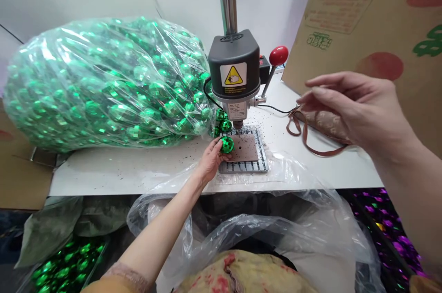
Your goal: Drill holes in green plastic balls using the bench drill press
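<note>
My left hand [211, 159] is closed around the side of a green mirrored ball [227, 144], holding it over the brown plate [249, 148] on the base of a small bench drill press [235, 65]. The ball sits left of the small hole in the plate, a little in front of the drill chuck [238, 124]. My right hand [355, 104] hangs in the air at the right, its fingers loosely bent and apart, with nothing visible in them. The red-knobbed lever [278, 55] of the press is to its left, not touched.
A big clear bag of green balls [110, 85] lies left of the press, with several loose balls [225, 125] beside the chuck. Dark shavings dot the white table [138, 168]. A strapped brown pouch [322, 125] and a cardboard box [345, 30] stand right. Clear plastic [276, 233] drapes the front edge.
</note>
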### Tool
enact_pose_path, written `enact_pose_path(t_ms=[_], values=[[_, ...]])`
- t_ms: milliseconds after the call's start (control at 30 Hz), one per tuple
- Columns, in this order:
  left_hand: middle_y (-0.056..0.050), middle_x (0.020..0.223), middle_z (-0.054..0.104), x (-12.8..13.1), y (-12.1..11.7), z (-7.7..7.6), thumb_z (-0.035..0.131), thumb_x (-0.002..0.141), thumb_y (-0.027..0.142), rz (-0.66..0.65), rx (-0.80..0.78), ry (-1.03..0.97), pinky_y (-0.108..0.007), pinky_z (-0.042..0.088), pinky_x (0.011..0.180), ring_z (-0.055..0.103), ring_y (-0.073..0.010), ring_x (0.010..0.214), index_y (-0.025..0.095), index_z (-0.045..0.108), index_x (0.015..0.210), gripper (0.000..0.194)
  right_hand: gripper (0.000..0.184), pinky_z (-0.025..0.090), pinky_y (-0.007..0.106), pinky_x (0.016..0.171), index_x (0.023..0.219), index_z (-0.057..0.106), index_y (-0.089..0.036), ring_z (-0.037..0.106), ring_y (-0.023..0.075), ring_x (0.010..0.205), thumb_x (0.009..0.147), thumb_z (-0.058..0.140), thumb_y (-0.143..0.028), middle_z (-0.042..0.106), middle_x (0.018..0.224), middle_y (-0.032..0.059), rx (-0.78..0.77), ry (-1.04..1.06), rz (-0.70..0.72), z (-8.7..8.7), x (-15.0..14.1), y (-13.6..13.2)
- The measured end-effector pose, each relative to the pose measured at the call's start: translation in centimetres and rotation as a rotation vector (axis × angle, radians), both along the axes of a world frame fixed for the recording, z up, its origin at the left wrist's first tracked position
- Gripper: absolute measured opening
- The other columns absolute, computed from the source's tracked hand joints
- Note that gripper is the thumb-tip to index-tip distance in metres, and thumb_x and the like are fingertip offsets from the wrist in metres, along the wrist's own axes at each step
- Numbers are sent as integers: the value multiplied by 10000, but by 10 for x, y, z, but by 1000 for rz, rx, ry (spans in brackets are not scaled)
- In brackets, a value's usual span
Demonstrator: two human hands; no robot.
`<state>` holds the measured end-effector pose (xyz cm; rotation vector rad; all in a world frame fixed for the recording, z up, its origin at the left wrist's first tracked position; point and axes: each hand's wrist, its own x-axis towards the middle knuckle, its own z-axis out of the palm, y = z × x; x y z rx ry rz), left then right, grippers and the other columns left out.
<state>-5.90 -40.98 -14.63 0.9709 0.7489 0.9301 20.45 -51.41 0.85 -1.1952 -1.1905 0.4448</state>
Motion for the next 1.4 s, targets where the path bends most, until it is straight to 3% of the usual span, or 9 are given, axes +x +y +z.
enact_pose_path(t_ms=[167, 300, 467, 633, 800, 900, 1000, 1200, 1400], values=[[-20, 905, 658, 3, 9, -3, 738, 776, 482, 5, 111, 100, -231, 498, 566, 643, -110, 623, 210, 552, 1257, 582, 128, 552, 222, 596, 930, 730, -182, 646, 82, 645, 806, 697, -191, 717, 844, 40, 209, 21, -102, 20, -10, 40], [-39, 1009, 647, 9, 19, -7, 790, 720, 451, -28, 180, 187, -231, 496, 579, 626, -93, 633, 206, 552, 1283, 659, 107, 547, 220, 573, 888, 722, -201, 634, 86, 670, 805, 673, -155, 698, 847, 26, 292, 1, -132, 33, -16, 59], [-34, 948, 654, 18, 26, -9, 810, 685, 445, -55, 272, 280, -207, 432, 522, 547, -76, 608, 180, 575, 1263, 678, 117, 569, 227, 584, 886, 709, -219, 659, 103, 702, 820, 647, -145, 694, 857, 19, 300, -25, -138, 40, -21, 69], [-34, 924, 665, 23, 29, -15, 824, 674, 401, -53, 374, 332, -215, 431, 591, 513, -90, 661, 168, 606, 1231, 641, 116, 581, 241, 602, 924, 696, -211, 681, 125, 748, 835, 638, -165, 691, 900, 35, 284, -51, -139, 39, -24, 73], [25, 652, 542, 25, 28, -20, 831, 668, 373, -33, 458, 415, -254, 420, 610, 481, -123, 606, 173, 632, 1219, 619, 180, 589, 233, 654, 999, 673, -179, 668, 116, 832, 841, 660, -266, 688, 990, 42, 228, -84, -120, 37, -29, 71], [-30, 843, 624, 26, 24, -21, 847, 643, 339, -11, 564, 430, -311, 475, 776, 579, -194, 816, 207, 663, 1167, 571, 169, 581, 246, 650, 986, 665, -163, 654, 114, 784, 835, 648, -237, 668, 936, 41, 285, -52, -99, 38, -33, 71], [-78, 1085, 636, 29, 20, -22, 859, 626, 318, 49, 658, 454, -379, 440, 965, 564, -262, 1066, 216, 685, 1102, 517, 96, 567, 257, 650, 920, 612, -176, 625, 110, 733, 867, 612, -256, 628, 907, 40, 305, 24, -34, 44, -37, 71], [-113, 1125, 645, 36, 16, -27, 828, 687, 347, -33, 478, 281, -368, 518, 873, 593, -269, 1067, 189, 614, 1162, 545, 269, 502, 189, 578, 724, 461, -197, 486, 60, 606, 953, 480, -335, 555, 801, 15, 144, 62, -24, 55, -49, 82], [-117, 1134, 637, 35, 15, -29, 826, 691, 361, -58, 466, 280, -359, 542, 839, 592, -272, 1077, 186, 584, 1166, 561, 450, 365, 192, 477, 584, 342, -201, 354, 56, 449, 982, 372, -409, 372, 489, -38, -27, 206, 91, 60, -55, 108]])
